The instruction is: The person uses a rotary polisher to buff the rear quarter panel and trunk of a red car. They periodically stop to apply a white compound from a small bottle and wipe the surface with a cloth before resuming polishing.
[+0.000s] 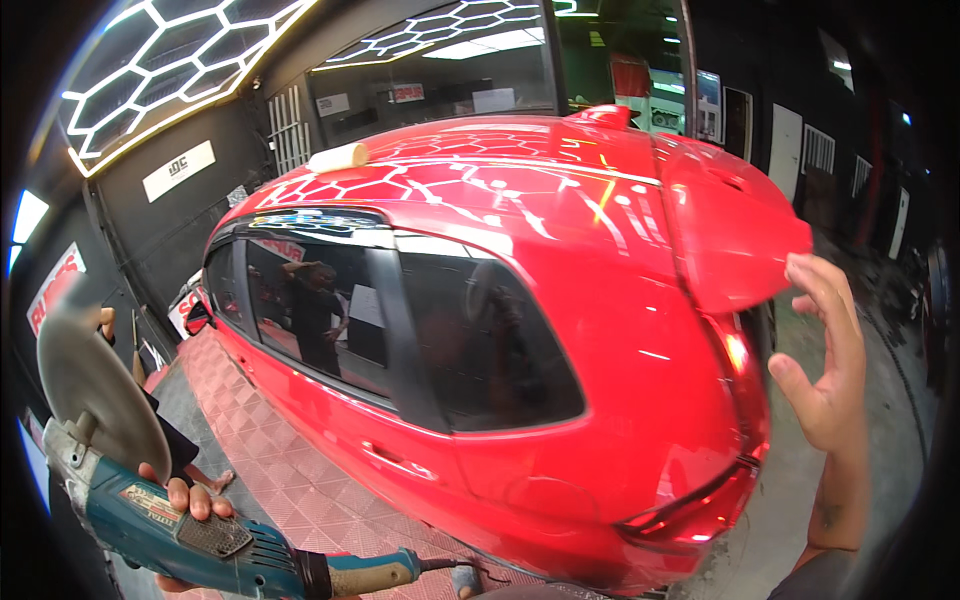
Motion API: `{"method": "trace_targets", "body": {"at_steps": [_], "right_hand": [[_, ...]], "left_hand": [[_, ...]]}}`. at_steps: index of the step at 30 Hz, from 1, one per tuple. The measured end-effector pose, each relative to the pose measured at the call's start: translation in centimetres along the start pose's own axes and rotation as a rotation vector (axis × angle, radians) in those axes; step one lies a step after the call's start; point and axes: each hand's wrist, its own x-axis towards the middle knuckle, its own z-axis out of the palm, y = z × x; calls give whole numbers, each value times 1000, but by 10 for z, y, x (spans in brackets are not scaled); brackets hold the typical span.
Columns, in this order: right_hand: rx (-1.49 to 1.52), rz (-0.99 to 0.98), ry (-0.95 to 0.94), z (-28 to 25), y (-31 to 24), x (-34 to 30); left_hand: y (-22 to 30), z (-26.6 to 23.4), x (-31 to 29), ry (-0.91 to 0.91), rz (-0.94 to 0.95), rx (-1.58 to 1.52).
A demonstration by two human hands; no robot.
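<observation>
A teal rotary polisher (190, 535) with a grey round pad (95, 390) is gripped by my left hand (195, 498), its fingers wrapped over the body. The pad points up at the far left, apart from the car. A glossy red car (620, 400) fills the middle, its dark side windows facing me. My right hand (830, 355) is raised beside the car's rear spoiler (740, 230), thumb and fingers spread and holding nothing. Its fingertips are close to the spoiler's corner; whether they touch it I cannot tell.
A cream cylindrical object (338, 158) lies on the car roof. The polisher's cord (450, 563) trails off its handle near red floor tiles (270, 410). Another person's arm and foot (215, 484) show behind the pad. Hexagonal ceiling lights (180, 65) hang above.
</observation>
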Motion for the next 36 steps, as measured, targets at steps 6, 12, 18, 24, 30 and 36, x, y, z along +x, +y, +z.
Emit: {"method": "trace_targets", "body": {"at_steps": [6, 12, 18, 24, 30, 36], "right_hand": [[-57, -297, -69, 122, -93, 150], [-334, -338, -146, 304, -123, 338], [-466, -139, -243, 445, -157, 458], [-461, 96, -380, 524, -161, 493], [-764, -223, -235, 450, -157, 484], [-731, -201, -87, 206, -240, 408]], "left_hand": [[34, -120, 16, 12, -94, -47], [84, -205, -14, 223, -52, 33], [96, -246, -29, 66, 25, 77], [144, -299, -78, 113, -7, 68], [145, -294, -59, 12, -30, 173], [117, -285, -33, -71, -48, 90]]}}
